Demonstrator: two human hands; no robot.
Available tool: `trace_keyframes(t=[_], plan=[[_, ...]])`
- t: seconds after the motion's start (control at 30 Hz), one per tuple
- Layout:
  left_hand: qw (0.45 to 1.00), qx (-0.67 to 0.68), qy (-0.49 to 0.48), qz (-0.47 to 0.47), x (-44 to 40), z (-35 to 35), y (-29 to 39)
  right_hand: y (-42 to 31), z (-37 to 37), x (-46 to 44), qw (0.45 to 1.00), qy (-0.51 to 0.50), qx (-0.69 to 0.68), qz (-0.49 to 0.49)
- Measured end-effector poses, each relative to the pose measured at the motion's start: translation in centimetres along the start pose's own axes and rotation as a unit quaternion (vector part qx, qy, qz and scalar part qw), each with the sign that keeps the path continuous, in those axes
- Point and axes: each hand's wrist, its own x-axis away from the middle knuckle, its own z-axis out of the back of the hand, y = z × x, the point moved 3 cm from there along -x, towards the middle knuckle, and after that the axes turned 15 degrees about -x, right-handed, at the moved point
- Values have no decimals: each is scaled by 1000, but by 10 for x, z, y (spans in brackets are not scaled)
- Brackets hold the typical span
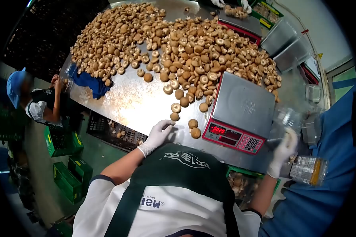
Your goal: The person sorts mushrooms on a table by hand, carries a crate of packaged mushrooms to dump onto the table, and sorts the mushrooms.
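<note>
Little of the work seemed done: most of the mushrooms [201,51] lay loose, heaped along the far edge of the steel table [126,104] and spilling down to its right edge, while some were in a green crate [278,183] below the near edge. The scale [245,98] stood by the near right corner, its red display [217,129] reading below zero, which suggested that no portion was being weighed. Much looked left, since only a small share of the mushrooms had strayed from the heap. The left hand [157,137], gloved, was at the near edge, fingers loosely bent and apart from the thumb, with nothing seen in its hold. A mushroom lay just beyond those fingertips, and two more sat between that hand and the scale; the main heap was well apart, toward the far edge. The right hand [285,149], gloved too, was past the scale's right side with its fingers toward a clear tray [288,117]; blur hid how far they were closed, and whether they gripped the tray could not be told.
</note>
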Motion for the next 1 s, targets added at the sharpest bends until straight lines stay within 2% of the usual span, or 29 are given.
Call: trace_keyframes(t=[0.03, 0.07, 0.17, 0.3, 0.37, 0.4, 0.47, 0.53, 0.57, 0.63, 0.67, 0.73, 0.8, 0.83, 0.87, 0.9, 0.93, 0.97, 1.0], plan=[[1000, -28, 3, -10, -1, 0, 12, -8, -22, 11, 996, -61, 27, 54], [994, -91, 14, -58, -4, 1, 18, -4, -40, 27, 993, -97, 30, 58], [978, -170, 37, -117, -13, 6, 23, 8, -68, 59, 974, -216, 52, 42], [988, -142, 57, -27, -22, 24, 7, -67, -79, 52, 989, -140, -38, 40], [991, -102, 81, -29, -30, 26, -10, -92, -106, 72, 968, -206, -138, -48], [992, -85, 88, -27, -36, 27, -15, -104, -127, 83, 955, -250, -160, -13], [992, -61, 101, -36, -49, 28, -24, -113, -170, 116, 922, -367, -122, -27], [970, -201, 111, -74, -63, 29, -5, -115, -203, 142, 903, -423, -55, -49], [952, -269, 115, -93, -70, 28, 7, -116, -216, 149, 904, -426, -31, -28], [937, -316, 85, -119, -85, 21, 23, -108, -240, 160, 867, -496, 50, -9], [916, -370, 75, -136, -94, 16, 22, -103, -248, 163, 852, -519, 63, -30], [971, -224, 32, -77, -111, 15, 5, -99, -259, 163, 820, -561, 89, -71], [999, -43, -2, -3, -120, 16, -7, -104, -254, 151, 866, -485, -16, -119], [994, 96, -49, 24, -123, 23, -11, -108, -251, 142, 882, -445, -70, -141], [973, 199, -79, 88, -120, 28, -18, -112, -249, 133, 889, -410, -116, -168], [936, 299, -107, 150, -112, 35, -17, -109, -249, 130, 880, -376, -163, -240], [914, 354, -144, 137, -108, 41, -17, -103, -250, 131, 821, -339, -264, -376], [870, 429, -178, 166, -104, 44, -25, -100, -251, 133, 735, -290, -356, -499], [818, 500, -210, 194, -103, 44, -37, -104, -251, 125, 753, -271, -389, -456]])
